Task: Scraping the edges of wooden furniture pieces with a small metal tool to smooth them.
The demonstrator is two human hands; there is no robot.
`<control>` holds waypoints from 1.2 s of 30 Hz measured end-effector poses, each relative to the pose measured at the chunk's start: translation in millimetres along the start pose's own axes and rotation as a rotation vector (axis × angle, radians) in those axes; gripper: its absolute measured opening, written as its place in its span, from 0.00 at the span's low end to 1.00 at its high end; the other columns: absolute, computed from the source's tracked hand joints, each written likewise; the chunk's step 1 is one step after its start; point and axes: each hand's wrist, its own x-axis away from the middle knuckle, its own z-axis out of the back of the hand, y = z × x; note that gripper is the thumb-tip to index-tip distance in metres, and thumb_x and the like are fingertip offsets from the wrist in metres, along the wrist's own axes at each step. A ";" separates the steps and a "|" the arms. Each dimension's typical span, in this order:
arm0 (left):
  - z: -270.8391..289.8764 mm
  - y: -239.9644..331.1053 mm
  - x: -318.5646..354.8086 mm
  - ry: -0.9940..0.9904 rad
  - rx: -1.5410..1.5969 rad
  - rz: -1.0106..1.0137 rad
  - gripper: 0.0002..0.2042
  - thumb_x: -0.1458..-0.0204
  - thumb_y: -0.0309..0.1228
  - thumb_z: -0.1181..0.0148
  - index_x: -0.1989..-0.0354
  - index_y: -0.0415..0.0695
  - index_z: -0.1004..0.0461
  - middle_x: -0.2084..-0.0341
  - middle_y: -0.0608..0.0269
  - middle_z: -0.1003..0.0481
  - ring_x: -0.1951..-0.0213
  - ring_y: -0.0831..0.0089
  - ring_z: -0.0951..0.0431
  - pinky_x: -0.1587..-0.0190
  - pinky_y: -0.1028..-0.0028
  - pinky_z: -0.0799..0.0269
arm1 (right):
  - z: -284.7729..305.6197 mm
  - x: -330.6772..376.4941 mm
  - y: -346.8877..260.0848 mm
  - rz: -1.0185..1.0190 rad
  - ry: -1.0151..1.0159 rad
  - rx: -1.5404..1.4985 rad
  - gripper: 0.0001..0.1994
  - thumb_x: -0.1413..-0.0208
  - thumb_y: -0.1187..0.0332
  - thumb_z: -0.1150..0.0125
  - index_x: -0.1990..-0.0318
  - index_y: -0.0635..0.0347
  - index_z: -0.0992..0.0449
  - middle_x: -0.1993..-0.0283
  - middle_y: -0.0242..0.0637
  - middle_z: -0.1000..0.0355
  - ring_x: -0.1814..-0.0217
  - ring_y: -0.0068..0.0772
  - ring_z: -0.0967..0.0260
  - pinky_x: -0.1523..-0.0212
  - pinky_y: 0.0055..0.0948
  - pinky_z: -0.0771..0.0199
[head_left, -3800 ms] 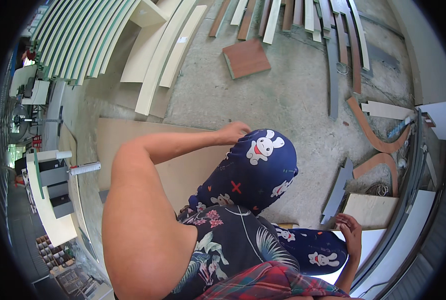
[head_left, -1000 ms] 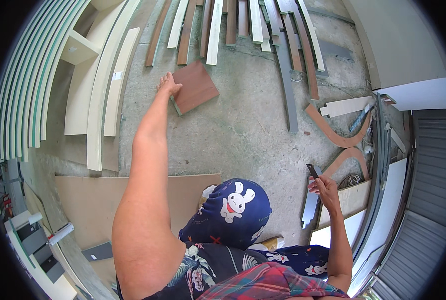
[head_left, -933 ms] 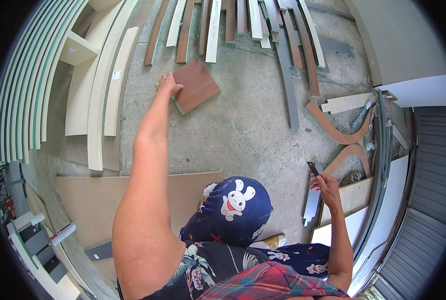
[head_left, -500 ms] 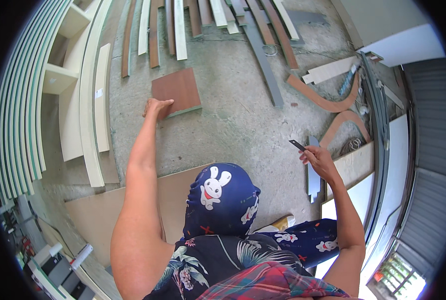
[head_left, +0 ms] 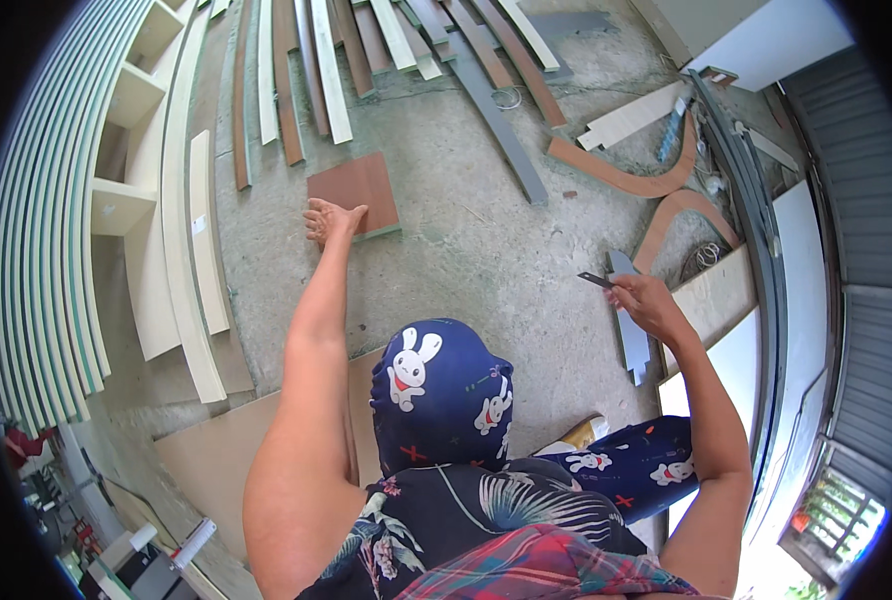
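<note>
My left hand [head_left: 328, 221] reaches far forward and grips the near edge of a square brown board [head_left: 354, 192] lying flat on the concrete floor. My right hand [head_left: 644, 301] is raised at the right and holds a thin dark pencil-like stick [head_left: 596, 280] between its fingers. Just beyond that hand a narrow grey board piece [head_left: 628, 325] lies on the floor. My knee in dark blue rabbit-print cloth [head_left: 444, 390] fills the lower middle.
Long strips of wood and laminate [head_left: 321, 60] lie fanned across the floor at the top. Curved brown cut-offs [head_left: 631, 180] lie at the right, by white panels [head_left: 741, 360]. Stacked curved shelving pieces [head_left: 136, 200] line the left. A large flat board [head_left: 226, 450] lies under me.
My left arm stretched out from my knee to the brown board and took its near edge. My right hand rose with the thin stick. The view swung to the right.
</note>
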 end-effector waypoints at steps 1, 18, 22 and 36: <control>-2.1 -8.0 -12.3 -0.019 -0.001 0.023 0.60 0.70 0.55 0.29 0.34 0.38 0.62 0.36 0.40 0.53 0.35 0.49 0.50 0.36 0.50 0.52 | 1.7 1.1 -2.4 -0.007 0.013 -0.019 0.11 0.44 0.66 0.50 0.65 0.64 0.25 0.73 0.41 0.27 0.69 0.36 0.28 0.65 0.30 0.30; -18.7 20.2 39.4 0.122 0.071 -0.617 0.59 0.70 0.43 0.25 0.33 0.44 0.63 0.47 0.36 0.45 0.46 0.44 0.41 0.43 0.51 0.47 | -12.2 -24.7 -5.0 -0.025 -0.052 -0.002 0.11 0.45 0.66 0.49 0.64 0.65 0.24 0.74 0.42 0.27 0.70 0.38 0.28 0.65 0.33 0.31; -1.1 38.0 65.0 0.344 -0.043 -0.736 0.58 0.69 0.40 0.25 0.32 0.47 0.64 0.50 0.35 0.45 0.49 0.44 0.40 0.46 0.50 0.45 | -3.8 -24.4 -8.4 -0.010 -0.066 0.069 0.12 0.45 0.65 0.49 0.63 0.64 0.24 0.71 0.45 0.27 0.66 0.44 0.29 0.62 0.36 0.31; 14.6 58.5 44.3 -0.395 0.193 -0.799 0.25 0.58 0.41 0.36 0.60 0.28 0.27 0.64 0.39 0.24 0.59 0.47 0.24 0.59 0.62 0.29 | 119.5 43.7 -11.8 0.076 0.562 -0.163 0.13 0.42 0.66 0.52 0.59 0.65 0.24 0.76 0.36 0.27 0.74 0.25 0.31 0.70 0.26 0.31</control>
